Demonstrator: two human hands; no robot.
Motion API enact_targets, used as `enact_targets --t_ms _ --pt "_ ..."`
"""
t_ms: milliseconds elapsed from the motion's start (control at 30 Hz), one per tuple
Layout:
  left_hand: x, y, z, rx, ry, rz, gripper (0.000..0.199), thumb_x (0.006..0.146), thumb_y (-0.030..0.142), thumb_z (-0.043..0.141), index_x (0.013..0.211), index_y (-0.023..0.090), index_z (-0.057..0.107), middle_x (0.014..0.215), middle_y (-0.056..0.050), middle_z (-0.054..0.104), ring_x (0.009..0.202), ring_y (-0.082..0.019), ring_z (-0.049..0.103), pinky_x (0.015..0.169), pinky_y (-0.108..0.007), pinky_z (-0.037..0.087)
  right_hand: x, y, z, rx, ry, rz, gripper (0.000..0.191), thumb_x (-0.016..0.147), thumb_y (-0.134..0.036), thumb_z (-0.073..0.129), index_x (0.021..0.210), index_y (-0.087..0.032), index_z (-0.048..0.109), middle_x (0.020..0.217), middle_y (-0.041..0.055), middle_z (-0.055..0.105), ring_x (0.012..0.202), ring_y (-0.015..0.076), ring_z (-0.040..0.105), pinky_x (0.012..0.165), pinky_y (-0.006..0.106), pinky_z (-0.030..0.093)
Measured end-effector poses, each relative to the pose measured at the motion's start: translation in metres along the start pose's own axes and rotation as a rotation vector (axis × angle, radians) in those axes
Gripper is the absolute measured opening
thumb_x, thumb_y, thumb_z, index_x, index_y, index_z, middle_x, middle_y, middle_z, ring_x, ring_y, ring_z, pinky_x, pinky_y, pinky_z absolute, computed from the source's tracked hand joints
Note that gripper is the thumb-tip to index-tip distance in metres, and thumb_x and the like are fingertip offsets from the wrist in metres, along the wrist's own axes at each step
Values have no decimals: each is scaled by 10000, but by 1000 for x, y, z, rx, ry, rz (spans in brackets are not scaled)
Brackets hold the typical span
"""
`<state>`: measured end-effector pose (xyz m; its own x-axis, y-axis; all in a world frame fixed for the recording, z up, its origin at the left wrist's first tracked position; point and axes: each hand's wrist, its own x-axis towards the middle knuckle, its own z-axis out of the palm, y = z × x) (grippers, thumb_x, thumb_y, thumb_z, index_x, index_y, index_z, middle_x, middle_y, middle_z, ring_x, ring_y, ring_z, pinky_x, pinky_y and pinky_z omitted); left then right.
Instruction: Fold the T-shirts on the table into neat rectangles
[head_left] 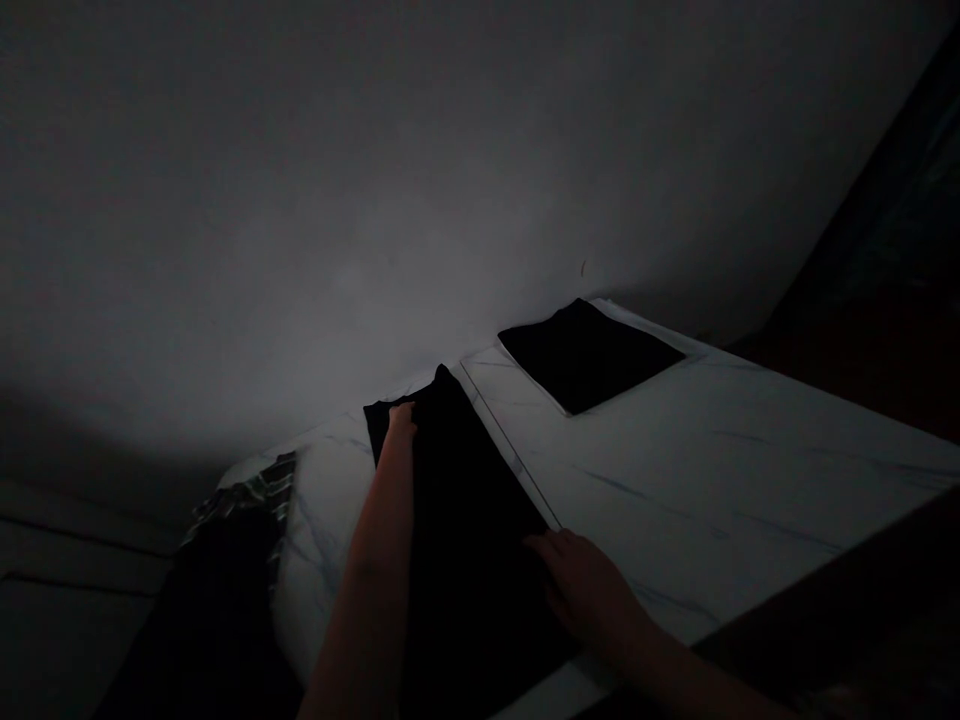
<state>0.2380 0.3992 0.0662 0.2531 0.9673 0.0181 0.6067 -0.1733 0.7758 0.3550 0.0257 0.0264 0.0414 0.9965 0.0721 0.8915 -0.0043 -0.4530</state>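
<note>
On black cloth [469, 540], hands [403, 416] [589, 588] well apart

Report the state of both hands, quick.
Left hand: on the far end of the long black cloth; grip can't be told.
Right hand: at its right edge; grip can't be told.

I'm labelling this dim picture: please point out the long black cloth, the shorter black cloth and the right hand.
Long black cloth [474, 530], head view: middle of its top surface.
Shorter black cloth [589, 355], head view: middle of its top surface.
Right hand [586, 580], head view: back of the hand.
</note>
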Motion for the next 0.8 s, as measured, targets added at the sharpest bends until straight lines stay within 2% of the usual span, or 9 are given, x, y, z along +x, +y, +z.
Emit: enact_targets --t_ms 100,200,333,400,467,533,633,733,800 --pt "7 -2 5 -115 140 -107 91 838 183 572 906 155 519 683 17 546 715 -137 585 724 -317 510 -10 3 4 -60 66 25 541 672 13 468 1140 -169 670 1052 117 695 967 267 641 854 410 526" --pt "8 -6 1 -186 224 -143 216 756 108 601 941 170 509 719 21 542 720 -141 600 730 -310 515 -17 6 5 -76 140 -5 451 686 5 487 1035 -199 687 987 103 690 909 260 640 811 405 538" --pt "-1 -11 -11 -200 300 -99 346 672 36 643 952 188 510 880 -20 585 916 -181 609 862 -342 492 -21 12 7 -40 227 -172 411 784 -23 474 1086 -215 677 1023 110 682 929 239 646 803 374 545" --pt "-12 -12 -19 -187 325 -51 350 664 19 644 942 194 523 982 -42 594 1050 -203 575 962 -367 450 -23 17 11 -22 209 -278 432 810 -20 458 1128 -217 673 1043 113 686 947 229 650 803 357 545" --pt "-30 -16 -26 -103 286 81 325 681 29 645 937 201 540 1047 -47 599 1125 -216 543 1029 -392 412 -25 23 15 -11 125 -366 432 826 -19 461 1141 -218 679 1029 108 694 921 217 655 777 338 545" --pt "-59 -23 -34 58 162 294 286 718 61 641 949 207 556 1062 -44 613 1122 -218 552 1046 -413 411 -29 28 14 6 18 -435 420 834 -34 498 1168 -215 676 1000 101 699 883 209 656 745 326 541" --pt "-114 -40 -43 303 -47 574 243 804 157 633 1030 219 568 1120 -52 629 1121 -221 576 1038 -431 437 -29 31 -5 83 -158 -486 437 830 -132 617 1259 -212 639 1038 97 688 920 211 647 767 328 537" --pt "-166 -62 -45 454 -113 660 306 889 284 598 1182 225 535 1316 -88 577 1247 -248 526 1071 -458 423 -9 26 -37 167 -330 -508 355 894 -285 628 1243 -226 652 1018 76 689 920 188 645 779 304 529" --pt "-190 -76 -43 518 -113 640 369 936 328 542 1281 211 489 1435 -116 501 1330 -263 464 1113 -481 382 21 22 -52 172 -313 -530 291 969 -319 519 1198 -228 674 1001 68 693 920 177 647 798 305 527"
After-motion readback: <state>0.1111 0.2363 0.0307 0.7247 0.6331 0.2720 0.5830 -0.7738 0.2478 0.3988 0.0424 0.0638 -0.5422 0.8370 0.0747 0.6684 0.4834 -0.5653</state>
